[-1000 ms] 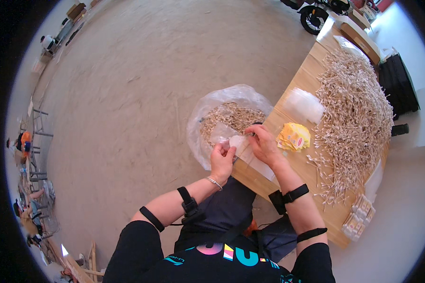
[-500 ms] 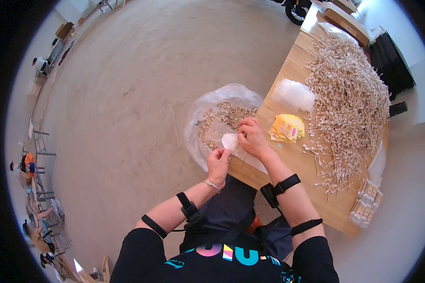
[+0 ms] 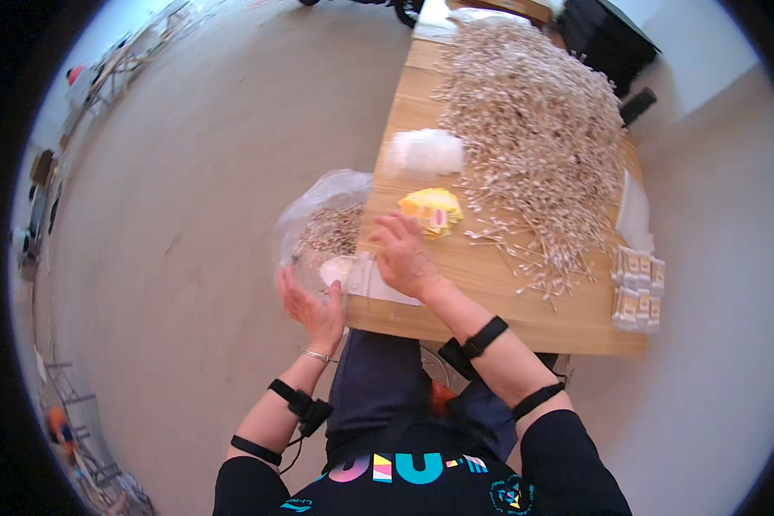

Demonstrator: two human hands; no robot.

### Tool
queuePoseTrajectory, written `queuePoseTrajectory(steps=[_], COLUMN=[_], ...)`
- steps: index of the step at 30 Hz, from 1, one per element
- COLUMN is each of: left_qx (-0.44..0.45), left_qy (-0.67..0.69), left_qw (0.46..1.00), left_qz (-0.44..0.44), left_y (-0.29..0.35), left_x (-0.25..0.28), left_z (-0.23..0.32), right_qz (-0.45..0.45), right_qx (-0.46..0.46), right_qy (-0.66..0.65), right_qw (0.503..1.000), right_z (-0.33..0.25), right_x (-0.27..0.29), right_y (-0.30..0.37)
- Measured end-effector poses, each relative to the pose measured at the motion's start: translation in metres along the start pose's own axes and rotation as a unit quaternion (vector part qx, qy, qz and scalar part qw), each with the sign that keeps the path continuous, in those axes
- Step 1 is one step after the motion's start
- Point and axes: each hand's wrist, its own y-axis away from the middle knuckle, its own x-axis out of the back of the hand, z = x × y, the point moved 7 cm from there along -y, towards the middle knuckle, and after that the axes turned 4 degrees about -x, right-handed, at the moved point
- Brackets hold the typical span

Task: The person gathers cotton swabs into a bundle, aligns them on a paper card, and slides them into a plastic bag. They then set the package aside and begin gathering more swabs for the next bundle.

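My left hand (image 3: 314,311) is open, fingers spread, beside the large clear plastic bag (image 3: 291,215) that holds a heap of loose swab-like sticks. Touching or close to that hand is a white rounded piece (image 3: 336,271), partly over the bag; I cannot tell whether it is paper or film. Over the table's left edge, my right hand (image 3: 404,256) has its fingers loosely bent and apart, with nothing visible in them. Just beyond its fingers lies a stack of yellow printed cards (image 3: 434,209). A white sheet (image 3: 378,288) sits under and beside the right hand at the corner.
Cotton swabs (image 3: 533,120) cover much of the wooden table (image 3: 490,322) in a big pile. Clear plastic sleeves (image 3: 426,153) are stacked behind the cards. Filled packs (image 3: 636,292) line the right edge. A black crate (image 3: 606,43) stands behind the pile.
My hands have parted: the left has opened away from the white piece, and the right has moved closer to the yellow cards. The view has turned right, shifting the table leftward.
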Motion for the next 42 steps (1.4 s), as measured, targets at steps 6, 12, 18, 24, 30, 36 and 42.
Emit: queuePoseTrajectory(steps=[6, 12, 18, 24, 30, 36, 42], left_qx=[-0.243, -0.351, -0.421, -0.431, -0.390, -0.397, -0.384], left_qy=[-0.163, 0.014, 0.087, 0.137, 0.175, 0.192, 0.169], left_qw=[0.942, 0.905, 0.850, 0.849, 0.872, 0.855, 0.871], left_qz=[-0.162, -0.241, -0.304, -0.274, -0.236, -0.273, -0.257], left_y=[0.008, 0.041, 0.067, 0.054, 0.044, 0.050, 0.050], left_x=[-0.027, -0.052, -0.095, -0.116, -0.106, -0.100, -0.095], left_z=[0.079, 0.145, 0.195, 0.190, 0.182, 0.168, 0.174], right_qz=[0.125, 0.121, 0.119, 0.148, 0.179, 0.205, 0.121], right_qx=[-0.177, -0.194, -0.137, -0.184, -0.206, -0.274, -0.221], right_qy=[0.262, 0.293, 0.206, 0.205, 0.173, 0.265, 0.215], right_qw=[0.940, 0.928, 0.962, 0.950, 0.946, 0.901, 0.943], right_z=[0.098, 0.118, 0.075, 0.087, 0.098, 0.109, 0.097], right_x=[0.103, 0.102, 0.084, 0.108, 0.117, 0.124, 0.100], right_y=[0.071, 0.119, 0.130, 0.160, 0.162, 0.155, 0.129])
